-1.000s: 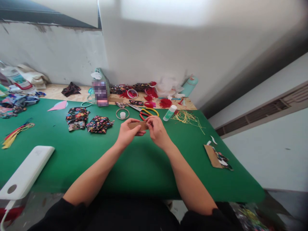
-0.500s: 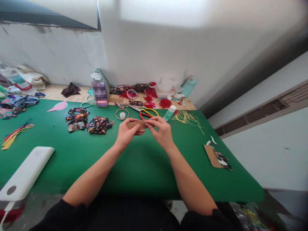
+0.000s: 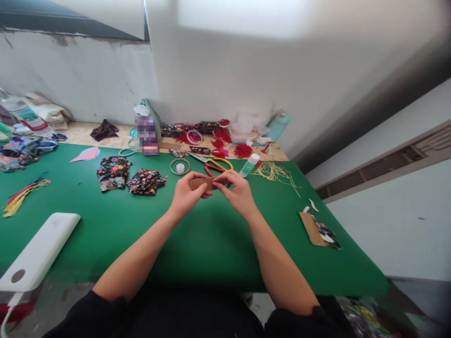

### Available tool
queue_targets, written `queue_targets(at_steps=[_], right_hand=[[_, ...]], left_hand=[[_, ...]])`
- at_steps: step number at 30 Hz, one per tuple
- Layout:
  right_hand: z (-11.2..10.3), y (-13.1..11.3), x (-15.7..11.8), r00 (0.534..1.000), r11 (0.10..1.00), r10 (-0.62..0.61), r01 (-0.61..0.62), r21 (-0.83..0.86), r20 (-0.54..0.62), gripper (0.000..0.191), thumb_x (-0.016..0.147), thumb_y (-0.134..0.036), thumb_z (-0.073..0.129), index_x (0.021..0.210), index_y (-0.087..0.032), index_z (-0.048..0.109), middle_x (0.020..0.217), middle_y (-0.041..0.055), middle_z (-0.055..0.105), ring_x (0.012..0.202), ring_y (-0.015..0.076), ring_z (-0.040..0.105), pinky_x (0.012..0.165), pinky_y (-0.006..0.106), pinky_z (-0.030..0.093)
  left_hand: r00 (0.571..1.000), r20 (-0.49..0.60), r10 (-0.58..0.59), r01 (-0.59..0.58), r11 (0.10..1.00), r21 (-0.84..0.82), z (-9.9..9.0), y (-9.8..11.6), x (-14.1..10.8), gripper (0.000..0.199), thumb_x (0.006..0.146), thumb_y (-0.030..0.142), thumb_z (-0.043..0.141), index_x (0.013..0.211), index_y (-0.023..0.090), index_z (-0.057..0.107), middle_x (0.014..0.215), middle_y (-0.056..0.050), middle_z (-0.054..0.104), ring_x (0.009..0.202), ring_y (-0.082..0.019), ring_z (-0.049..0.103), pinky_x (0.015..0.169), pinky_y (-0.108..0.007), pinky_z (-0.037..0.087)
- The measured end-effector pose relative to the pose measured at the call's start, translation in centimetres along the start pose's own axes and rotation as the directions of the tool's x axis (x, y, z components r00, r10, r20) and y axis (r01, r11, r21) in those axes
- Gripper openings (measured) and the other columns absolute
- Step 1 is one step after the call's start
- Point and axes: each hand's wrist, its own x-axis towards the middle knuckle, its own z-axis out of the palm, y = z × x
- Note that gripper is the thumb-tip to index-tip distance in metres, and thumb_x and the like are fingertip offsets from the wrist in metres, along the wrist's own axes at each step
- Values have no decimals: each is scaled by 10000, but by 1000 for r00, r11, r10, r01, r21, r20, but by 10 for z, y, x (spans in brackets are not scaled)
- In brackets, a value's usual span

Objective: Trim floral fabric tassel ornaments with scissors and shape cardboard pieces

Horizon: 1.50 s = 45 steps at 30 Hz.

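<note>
Between both hands is a small brown cardboard strip (image 3: 201, 183), held above the green table mat (image 3: 207, 244). My left hand (image 3: 188, 192) is closed on its left part, thumb in front and fingers behind. At the strip's right end, my right hand (image 3: 235, 188) pinches it with thumb and fingertips. Just beyond the hands lie scissors (image 3: 220, 164) with red and yellow handles. A green and white glue stick (image 3: 249, 165) is near my right hand. Past my left hand, a grey ring (image 3: 171, 166) surrounds a small white cap (image 3: 180, 168).
Floral fabric pieces (image 3: 146, 181) lie left of the hands. A white power bank (image 3: 38, 251) with a cable is at the left front. Yellow strings (image 3: 276, 173) and a cardboard piece (image 3: 312, 229) are on the right. A phone (image 3: 148, 136) stands at the back.
The thumb and fingers of my right hand have shifted slightly along the strip's right end. The whole view has moved very slightly; the objects on the table lie as before.
</note>
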Motion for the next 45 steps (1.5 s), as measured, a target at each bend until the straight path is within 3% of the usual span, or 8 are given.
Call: queue_targets(at_steps=[5,16,25,32,40,45], right_hand=[[-3,3,1,996,996,61,-64,54,64,97,777,-259,664,728,-193,613,718,-3,544,591,118,492,562,270,432],[0,1,1,994,999,-1,6,-46,111,106,847,-199,528,744,-209,506,765,14,509,714,160,511,657,304,437],[-5,-3,1,1000,995,25,-24,99,-14,98,809,-282,628,751,-206,608,800,18,563,743,152,568,671,297,503],[-4,-4,0,995,999,-13,17,38,-100,58,802,-244,630,766,-222,670,806,26,613,729,157,592,658,315,526],[-2,-4,-2,997,999,-26,27,21,-72,96,813,-197,610,884,-218,672,837,30,694,750,171,647,710,331,536],[-2,-6,-2,991,987,-128,124,-105,-28,51,824,-190,606,808,-212,650,809,31,650,724,162,618,690,316,515]], left_hand=[[999,32,-3,2,999,33,1,0,-1,225,684,185,647,880,118,561,701,-36,668,554,-169,678,511,-238,578],[998,-23,-50,50,999,-18,3,2,-1,254,650,186,679,863,109,564,663,-45,662,533,-182,675,508,-252,579],[992,-102,-71,66,996,-57,-3,9,2,317,638,214,716,888,100,559,711,-63,659,522,-194,674,501,-261,573],[993,-95,-66,63,997,-36,-2,7,2,341,633,254,731,890,106,562,713,-64,658,529,-199,676,504,-268,571],[993,-93,-71,68,997,-33,-1,7,1,331,637,238,718,894,107,558,706,-57,656,529,-196,675,511,-272,571],[996,-75,-52,50,998,-29,0,4,1,331,639,241,714,897,103,560,726,-65,661,530,-189,674,504,-260,567]])
